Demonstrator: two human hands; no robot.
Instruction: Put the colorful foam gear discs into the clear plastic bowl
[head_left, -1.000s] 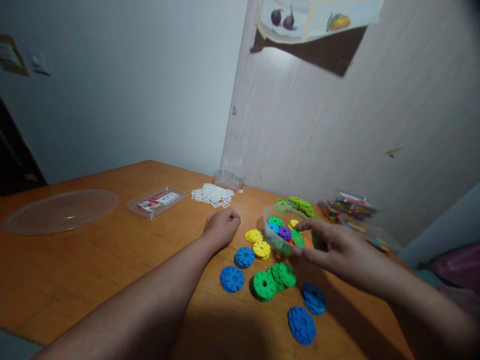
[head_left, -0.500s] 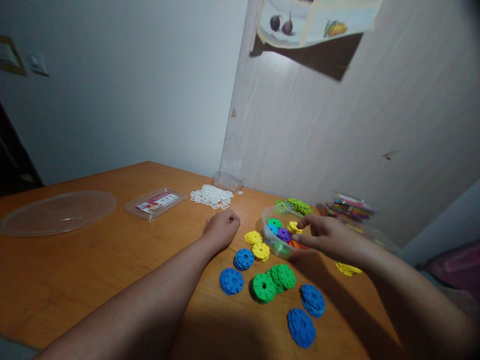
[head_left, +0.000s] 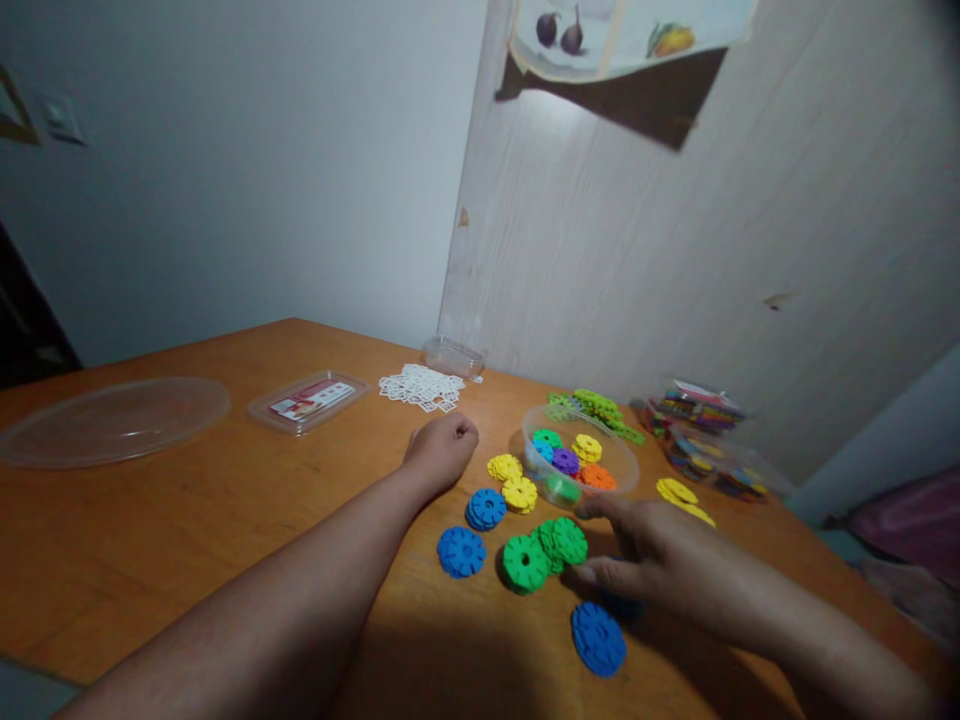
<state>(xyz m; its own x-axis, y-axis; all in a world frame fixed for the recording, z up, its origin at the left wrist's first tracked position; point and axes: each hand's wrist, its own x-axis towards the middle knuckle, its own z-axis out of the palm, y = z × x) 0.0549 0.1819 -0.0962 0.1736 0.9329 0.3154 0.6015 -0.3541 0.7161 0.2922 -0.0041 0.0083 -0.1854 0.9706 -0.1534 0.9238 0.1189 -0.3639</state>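
My left hand (head_left: 441,452) rests on the table in a loose fist, with nothing seen in it, beside the yellow notched discs (head_left: 519,493). My right hand (head_left: 645,545) hovers with thumb and forefinger apart and nothing between them. Its fingertips are close to the stacked green notched discs (head_left: 564,542), and it partly hides a blue stack. Another stack of blue discs (head_left: 598,638) lies below that hand. More blue discs (head_left: 461,552) lie left of the green ones. A clear round tub (head_left: 622,465) beyond my right hand holds green, light blue, purple, yellow and orange discs.
White square pieces (head_left: 421,387) lie in a heap before a clear box (head_left: 454,358). A labelled lid (head_left: 311,402) and a large round lid (head_left: 112,422) lie to the left. Light-green pieces (head_left: 596,405), yellow discs (head_left: 679,492) and filled containers (head_left: 697,410) stand at the right.
My right hand has come out of the tub and moved back toward me, over the green and blue stacks. My left hand stays in place.
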